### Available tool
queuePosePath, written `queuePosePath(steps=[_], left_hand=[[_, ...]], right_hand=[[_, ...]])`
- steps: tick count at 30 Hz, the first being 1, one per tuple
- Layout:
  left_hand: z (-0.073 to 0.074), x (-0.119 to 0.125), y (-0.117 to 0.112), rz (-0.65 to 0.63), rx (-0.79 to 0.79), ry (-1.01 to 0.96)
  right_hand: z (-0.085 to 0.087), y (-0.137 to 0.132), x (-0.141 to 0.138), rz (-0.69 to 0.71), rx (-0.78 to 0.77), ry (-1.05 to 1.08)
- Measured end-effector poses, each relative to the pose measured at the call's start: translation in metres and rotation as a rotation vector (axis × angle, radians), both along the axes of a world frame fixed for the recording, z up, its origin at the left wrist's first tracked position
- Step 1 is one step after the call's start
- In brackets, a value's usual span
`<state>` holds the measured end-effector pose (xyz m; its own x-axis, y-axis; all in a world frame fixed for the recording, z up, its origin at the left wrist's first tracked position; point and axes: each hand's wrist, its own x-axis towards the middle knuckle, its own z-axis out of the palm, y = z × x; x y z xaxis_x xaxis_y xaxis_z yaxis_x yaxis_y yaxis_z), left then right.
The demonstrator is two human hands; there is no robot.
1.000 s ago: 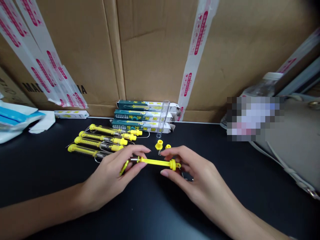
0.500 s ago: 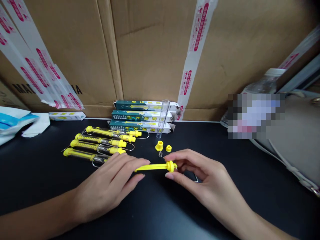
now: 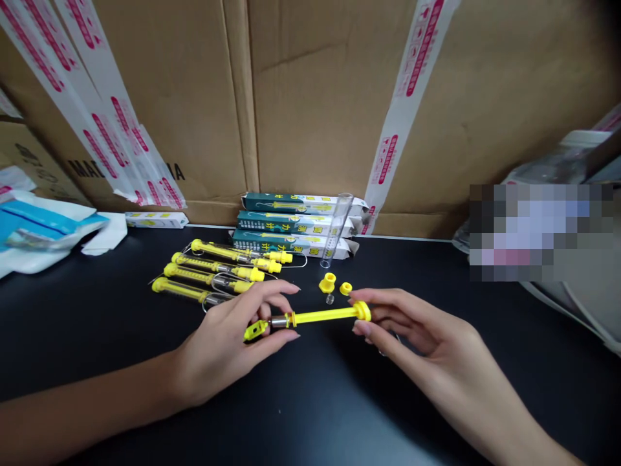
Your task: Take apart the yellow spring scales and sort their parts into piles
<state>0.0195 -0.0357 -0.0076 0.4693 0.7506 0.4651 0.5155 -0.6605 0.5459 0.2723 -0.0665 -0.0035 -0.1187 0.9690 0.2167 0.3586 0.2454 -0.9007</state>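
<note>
My left hand [image 3: 233, 340] pinches the metal end of a yellow plastic rod [image 3: 320, 316], with a small yellow clip showing under its fingers. My right hand [image 3: 417, 330] pinches the rod's round yellow cap end. The rod is held level just above the black table [image 3: 145, 362]. Behind it lie two small yellow caps [image 3: 327, 282] and a tiny metal spring [image 3: 330, 299]. A clear plastic tube [image 3: 334, 230] leans on the boxes behind.
Several assembled yellow spring scales [image 3: 213, 272] lie in a row at left. Three green product boxes [image 3: 291, 223] are stacked against the cardboard cartons [image 3: 301, 97]. A white and blue packet [image 3: 39, 226] lies far left. A grey bag [image 3: 582, 285] sits at right.
The view shifted slightly. My left hand turned, exposing the rod's metal end and the yellow clip; the rod rose a little at its right end.
</note>
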Motion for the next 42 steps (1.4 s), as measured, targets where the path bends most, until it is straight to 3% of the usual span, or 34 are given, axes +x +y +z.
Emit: queuePosePath(steps=[8, 16, 22, 32, 38, 42], left_hand=[[0.000, -0.003, 0.001, -0.151, -0.154, -0.147], [-0.001, -0.003, 0.005, -0.067, -0.154, -0.233], [-0.002, -0.003, 0.006, -0.006, -0.046, -0.113], [0.003, 0.003, -0.004, -0.032, 0.287, 0.355], [0.009, 0.019, -0.006, -0.120, 0.426, 0.379], [0.006, 0.037, -0.009, -0.134, 0.404, 0.332]], right_hand=[[0.006, 0.006, 0.005, -0.094, -0.082, 0.104], [0.015, 0.010, 0.011, 0.039, -0.168, 0.066], [0.014, 0.008, 0.006, 0.058, -0.227, 0.173], [0.014, -0.005, 0.001, 0.012, 0.093, -0.015], [0.007, -0.010, -0.009, 0.091, 0.258, -0.181], [0.003, -0.012, -0.017, 0.105, 0.304, -0.206]])
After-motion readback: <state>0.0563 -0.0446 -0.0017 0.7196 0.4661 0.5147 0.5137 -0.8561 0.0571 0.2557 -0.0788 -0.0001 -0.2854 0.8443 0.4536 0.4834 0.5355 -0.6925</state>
